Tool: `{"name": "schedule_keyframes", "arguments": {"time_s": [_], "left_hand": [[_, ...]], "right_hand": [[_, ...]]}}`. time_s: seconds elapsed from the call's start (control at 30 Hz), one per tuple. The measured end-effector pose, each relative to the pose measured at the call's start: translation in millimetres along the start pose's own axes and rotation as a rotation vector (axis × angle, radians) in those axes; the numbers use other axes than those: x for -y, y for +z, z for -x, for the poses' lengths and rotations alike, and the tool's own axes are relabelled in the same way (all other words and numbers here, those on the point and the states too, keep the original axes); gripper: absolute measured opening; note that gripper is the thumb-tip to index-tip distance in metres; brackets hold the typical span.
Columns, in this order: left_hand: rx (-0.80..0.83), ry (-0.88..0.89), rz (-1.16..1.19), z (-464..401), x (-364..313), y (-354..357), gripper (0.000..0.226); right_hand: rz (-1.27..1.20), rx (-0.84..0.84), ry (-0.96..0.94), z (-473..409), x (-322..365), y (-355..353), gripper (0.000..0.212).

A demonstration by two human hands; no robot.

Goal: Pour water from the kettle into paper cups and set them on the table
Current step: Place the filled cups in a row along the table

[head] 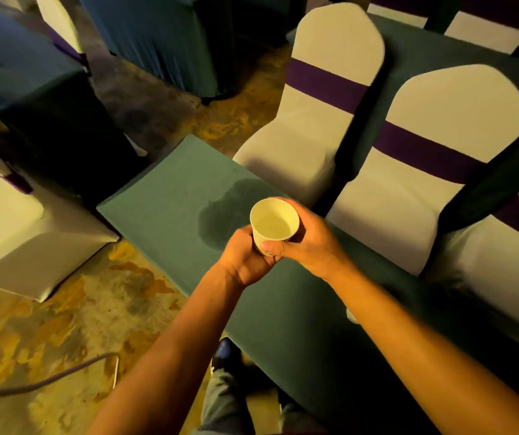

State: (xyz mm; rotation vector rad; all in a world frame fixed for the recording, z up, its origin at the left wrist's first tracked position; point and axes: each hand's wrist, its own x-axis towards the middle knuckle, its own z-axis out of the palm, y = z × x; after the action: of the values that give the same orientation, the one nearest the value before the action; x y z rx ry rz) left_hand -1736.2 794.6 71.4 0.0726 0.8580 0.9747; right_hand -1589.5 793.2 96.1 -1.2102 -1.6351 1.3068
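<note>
Both hands clasp one paper cup (274, 222) of water above the green-clothed table (164, 211): left hand (245, 257) curled under its base, right hand (307, 243) wrapped round the wall. Thin and crushable, it likely wants a light hold low down. Beyond it, a dark wet patch (220, 211) stains the cloth

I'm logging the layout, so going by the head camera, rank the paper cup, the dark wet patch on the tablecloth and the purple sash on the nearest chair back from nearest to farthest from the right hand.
1. Paper cup: gripped in the right hand.
2. Wet patch: on the green tablecloth, just left of the cup.
3. Purple sash: up and to the right, on the chair back.
</note>
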Motion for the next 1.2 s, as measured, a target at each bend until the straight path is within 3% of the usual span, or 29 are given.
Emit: {"name": "schedule_keyframes", "arguments": {"time_s": [0.53,1.0,1.2], "left_hand": [[0.07,-0.324,-0.089,-125,-142,-74,0.04],[-0.207,-0.222,-0.251,-185,-206,-149,0.031],[-0.269,-0.175,-0.382,-189,-221,-174,0.042]], "right_hand": [[-0.094,-0.325,0.28,-142,-44,104,0.071],[-0.066,-0.4,0.344,-206,-96,155,0.078],[-0.074,-0.423,0.367,-216,-116,180,0.079]]}}
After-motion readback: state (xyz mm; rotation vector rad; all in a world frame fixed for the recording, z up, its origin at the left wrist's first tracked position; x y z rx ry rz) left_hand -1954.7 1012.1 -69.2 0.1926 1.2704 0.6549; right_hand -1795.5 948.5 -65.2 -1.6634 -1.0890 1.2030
